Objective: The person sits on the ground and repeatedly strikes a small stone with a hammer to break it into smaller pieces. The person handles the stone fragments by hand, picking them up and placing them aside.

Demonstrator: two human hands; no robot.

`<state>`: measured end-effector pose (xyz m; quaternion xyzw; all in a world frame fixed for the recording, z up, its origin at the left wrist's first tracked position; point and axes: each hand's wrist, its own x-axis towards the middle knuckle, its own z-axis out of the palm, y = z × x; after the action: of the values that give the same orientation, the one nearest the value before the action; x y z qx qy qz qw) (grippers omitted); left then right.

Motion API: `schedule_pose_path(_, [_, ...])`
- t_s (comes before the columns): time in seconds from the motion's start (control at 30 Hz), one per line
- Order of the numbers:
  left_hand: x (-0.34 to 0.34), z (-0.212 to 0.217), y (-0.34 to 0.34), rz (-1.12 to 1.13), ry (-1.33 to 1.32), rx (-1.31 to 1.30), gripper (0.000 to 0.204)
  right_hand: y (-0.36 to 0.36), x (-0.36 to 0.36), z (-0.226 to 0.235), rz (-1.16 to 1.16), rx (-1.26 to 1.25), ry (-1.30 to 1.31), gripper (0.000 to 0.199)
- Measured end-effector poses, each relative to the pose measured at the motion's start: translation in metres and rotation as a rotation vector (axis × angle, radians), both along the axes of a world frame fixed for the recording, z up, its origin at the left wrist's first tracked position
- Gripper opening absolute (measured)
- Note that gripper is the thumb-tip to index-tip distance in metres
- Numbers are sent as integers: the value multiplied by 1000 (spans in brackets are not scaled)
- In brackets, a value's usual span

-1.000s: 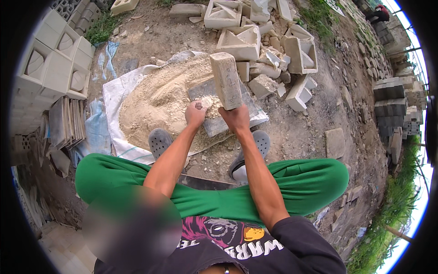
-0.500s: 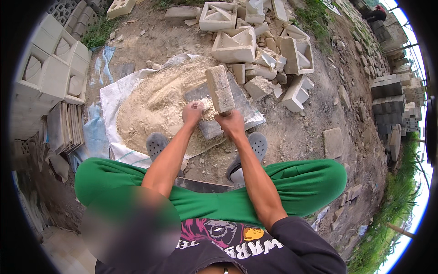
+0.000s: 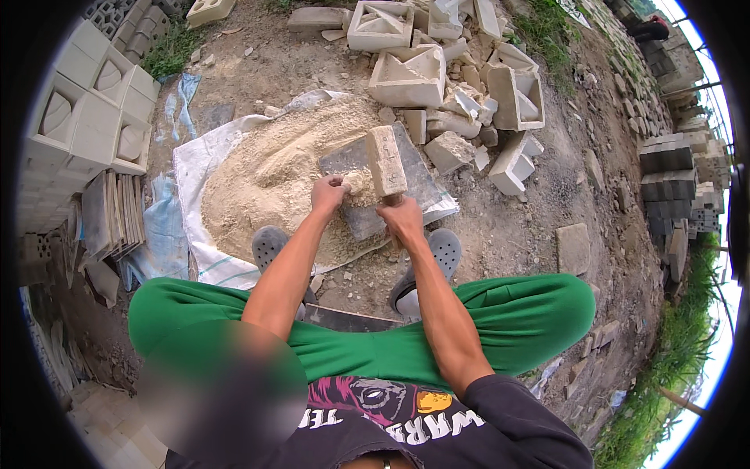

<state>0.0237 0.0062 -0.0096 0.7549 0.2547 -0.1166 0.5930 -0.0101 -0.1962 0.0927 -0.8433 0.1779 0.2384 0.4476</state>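
Note:
My right hand (image 3: 401, 217) is wrapped round the handle of a mallet (image 3: 386, 162) with a long, dusty, block-shaped head. The mallet head is over a dark flat slab (image 3: 366, 221), and it hides part of the slab. To its left, my left hand (image 3: 329, 193) is closed at the fingertips on a pale stone chunk (image 3: 357, 182) above the slab. Crumbled pale bits lie around the chunk. The slab rests on a heap of pale crushed rubble (image 3: 254, 176), spread over a white woven sack (image 3: 193, 168).
Broken pale blocks (image 3: 408, 76) are piled beyond the slab to the right. Patterned blocks (image 3: 86, 102) are stacked at the left, beside thin leaning boards (image 3: 117, 215). My feet in grey clogs (image 3: 445, 248) flank the near edge of the heap. Grey blocks (image 3: 666, 172) stand far right.
The mallet head has dropped slightly and swung a little to the right. My left hand stays by the chunk on the slab. The whole view has shifted slightly.

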Motion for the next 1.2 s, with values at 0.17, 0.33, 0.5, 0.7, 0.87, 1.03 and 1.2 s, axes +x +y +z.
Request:
schedule_pose_path(0.17, [0,16,-11,-47,30,24,28,12,29,75,-17,7,-456,26])
schedule_pose_path(0.33, [4,9,-6,-56,36,13,28,25,16,34,30,27,-478,24])
schedule_pose_path(0.5, [7,20,-15,-21,52,35,30,6,-7,-32,-72,53,34,27])
schedule_pose_path(0.7, [0,1,-6,-17,19,50,34,18,22,54,50,2,-381,26])
schedule_pose_path(0.87, [4,19,-11,25,119,50,37,19,18,20,87,26,-729,28])
schedule_pose_path(1.03, [7,30,-14,-39,90,103,38,12,-18,-41,-123,78,-69,26])
schedule_pose_path(1.2, [4,4,-4,-66,-35,154,37,3,8,30,-197,212,-152,27])
